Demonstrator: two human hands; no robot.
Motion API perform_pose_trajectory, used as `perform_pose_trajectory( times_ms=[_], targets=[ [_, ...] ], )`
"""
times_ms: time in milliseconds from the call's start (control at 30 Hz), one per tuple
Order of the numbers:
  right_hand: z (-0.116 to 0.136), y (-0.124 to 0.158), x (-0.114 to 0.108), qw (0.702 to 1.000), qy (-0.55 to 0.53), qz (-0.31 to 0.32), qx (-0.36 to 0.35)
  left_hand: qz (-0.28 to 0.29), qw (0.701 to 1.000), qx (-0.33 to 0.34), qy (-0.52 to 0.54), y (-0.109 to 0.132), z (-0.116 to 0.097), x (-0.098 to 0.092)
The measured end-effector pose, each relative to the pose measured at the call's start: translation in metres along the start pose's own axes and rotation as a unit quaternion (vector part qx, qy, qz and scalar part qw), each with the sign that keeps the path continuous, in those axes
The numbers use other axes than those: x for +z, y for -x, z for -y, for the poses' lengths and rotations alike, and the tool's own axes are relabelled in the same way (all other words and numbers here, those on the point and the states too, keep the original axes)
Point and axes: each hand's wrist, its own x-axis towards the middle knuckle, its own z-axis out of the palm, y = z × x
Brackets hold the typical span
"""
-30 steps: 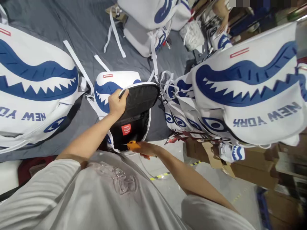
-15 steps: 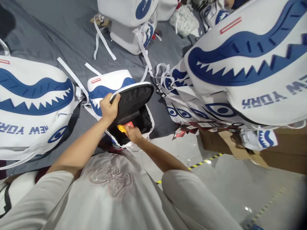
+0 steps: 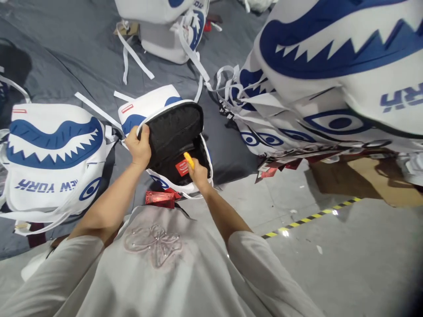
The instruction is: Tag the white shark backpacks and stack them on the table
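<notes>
An unzipped white and blue backpack [image 3: 153,97] lies on the grey cloth before me, its black lining showing. My left hand [image 3: 139,145] grips the edge of the raised flap [image 3: 180,121], thumb on the lining. Over the opening, my right hand [image 3: 199,172] is closed on a small yellow tool [image 3: 189,160], whose tip points up and left. Just beside the tool, a red label [image 3: 182,167] shows on the lining inside. A red tag [image 3: 160,199] hangs at the backpack's near edge.
Another white backpack [image 3: 54,145] lies at the left. More backpacks [image 3: 161,42] are at the top, and a tall stack of them [image 3: 330,88] fills the right. Cardboard [image 3: 346,178] and yellow-black floor tape [image 3: 312,217] are at the lower right.
My right hand has moved right and the yellow tool now points more upward, leaving the red label more exposed. The left hand has shifted slightly left with the flap. The view has also shifted.
</notes>
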Motion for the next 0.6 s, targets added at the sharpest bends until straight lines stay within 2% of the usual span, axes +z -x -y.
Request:
perform_pose_trajectory(
  times_ms=[67, 200, 267, 433, 600],
  targets=[
    [-0.001, -0.001, 0.002, 1.000, -0.015, -0.010, 0.018, 0.010, 1.000, 0.004, -0.004, 0.001, -0.001, 0.002],
    [0.001, -0.002, 0.007, 0.999, -0.050, 0.009, -0.011, 0.001, 1.000, 0.010, -0.026, 0.000, 0.001, 0.001],
    [0.003, -0.002, 0.008, 0.998, -0.056, 0.011, 0.000, -0.001, 0.999, 0.013, -0.035, -0.001, 0.003, -0.001],
    [0.011, 0.005, 0.007, 0.997, -0.056, 0.039, -0.026, 0.002, 0.999, -0.001, -0.051, -0.001, 0.004, -0.004],
    [0.010, 0.007, -0.001, 0.998, -0.024, 0.056, -0.019, 0.013, 0.999, -0.007, -0.047, 0.003, 0.004, -0.007]
  ],
)
